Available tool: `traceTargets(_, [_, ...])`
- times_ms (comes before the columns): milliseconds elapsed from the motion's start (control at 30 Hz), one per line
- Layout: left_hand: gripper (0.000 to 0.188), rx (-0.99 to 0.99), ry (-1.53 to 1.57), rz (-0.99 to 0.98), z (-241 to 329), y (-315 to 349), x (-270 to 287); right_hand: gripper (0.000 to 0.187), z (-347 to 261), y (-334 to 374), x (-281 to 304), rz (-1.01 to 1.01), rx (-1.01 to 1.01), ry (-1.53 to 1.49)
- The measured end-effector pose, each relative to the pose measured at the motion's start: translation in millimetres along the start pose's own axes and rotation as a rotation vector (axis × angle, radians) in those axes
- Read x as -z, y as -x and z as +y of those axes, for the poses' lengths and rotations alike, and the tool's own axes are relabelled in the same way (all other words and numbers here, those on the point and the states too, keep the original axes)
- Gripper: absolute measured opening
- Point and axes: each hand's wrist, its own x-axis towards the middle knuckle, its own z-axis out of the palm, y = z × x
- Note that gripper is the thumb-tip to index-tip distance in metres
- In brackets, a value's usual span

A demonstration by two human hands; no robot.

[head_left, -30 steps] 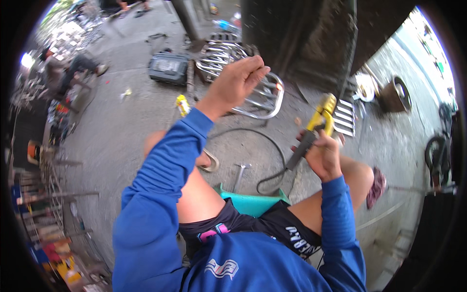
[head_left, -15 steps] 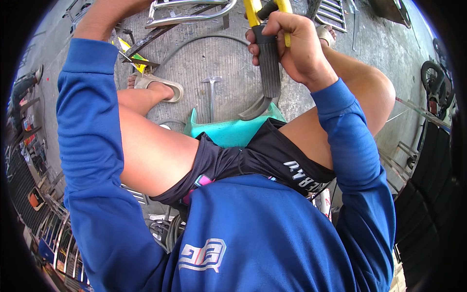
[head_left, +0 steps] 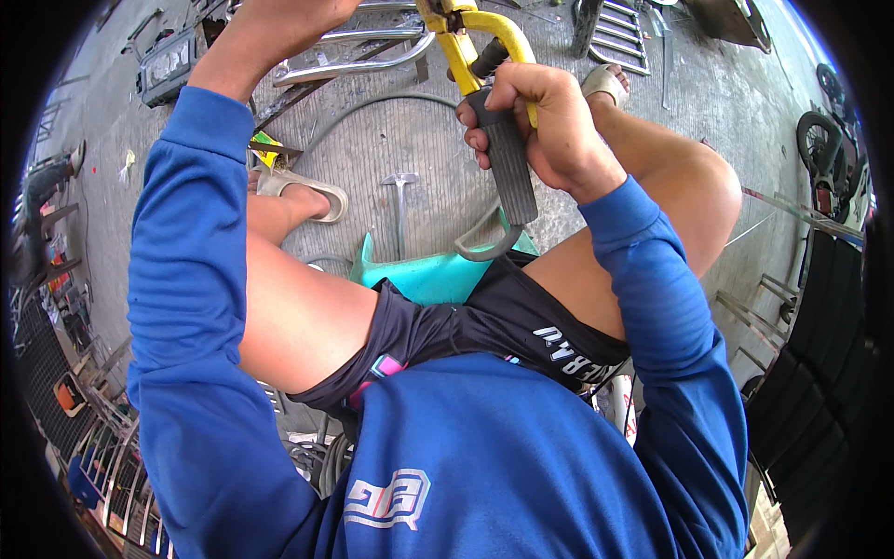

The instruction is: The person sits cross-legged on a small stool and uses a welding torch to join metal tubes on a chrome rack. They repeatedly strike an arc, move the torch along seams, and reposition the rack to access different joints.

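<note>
Yellow clamp tool (head_left: pixel 510 163) up between twelve and one o'clock, ribbed black grip low, yellow head high and clipped by the upper edge! Already off the floor (head_left: pixel 363 168) and firmly in the right hand (head_left: pixel 559 130): saw fingers curled around the grip, with a curved yellow arm close against the palm. Showed a dark cable (head_left: pixel 484 253) too, bending away from the grip's lower end, over by the teal seat (head_left: pixel 382 275) near centre. Across to eleven o'clock: found the left hand (head_left: pixel 293 19) raised high, with fingers lost past the upper edge; could not tell open from closed, nor empty from full. Picked out a shiny tubular frame (head_left: pixel 358 71) just beside, between eleven and twelve; could not tell touching from apart up by the yellow head. And progress? Counted the pick-up as done, and nothing else as plainly finished. Saw no result at the yellow head, cut off at the top, so had to leave open how much remained. Noted a T-shaped metal hammer (head_left: pixel 401 191) on the floor at eleven o'clock, near centre, untouched; likewise a grey case (head_left: pixel 168 65) at ten and a slatted metal piece (head_left: pixel 619 37) at one.
</note>
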Motion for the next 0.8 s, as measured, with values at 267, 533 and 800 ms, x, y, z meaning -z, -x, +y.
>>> traceTargets(267, [0.024,-0.053,0.0,0.003,-10,5,-12,0.022,2,-5,9,-0.03,-0.011,-0.106])
traceTargets(533, [0.032,-0.185,0.002,0.06,-28,4,-17,0.029,-2,2,7,-0.071,-0.02,-0.137])
traceTargets(800, [0.023,-0.209,-0.113,0.141,-33,9,-30,0.04,1,2,17,-0.157,0.01,-0.083])
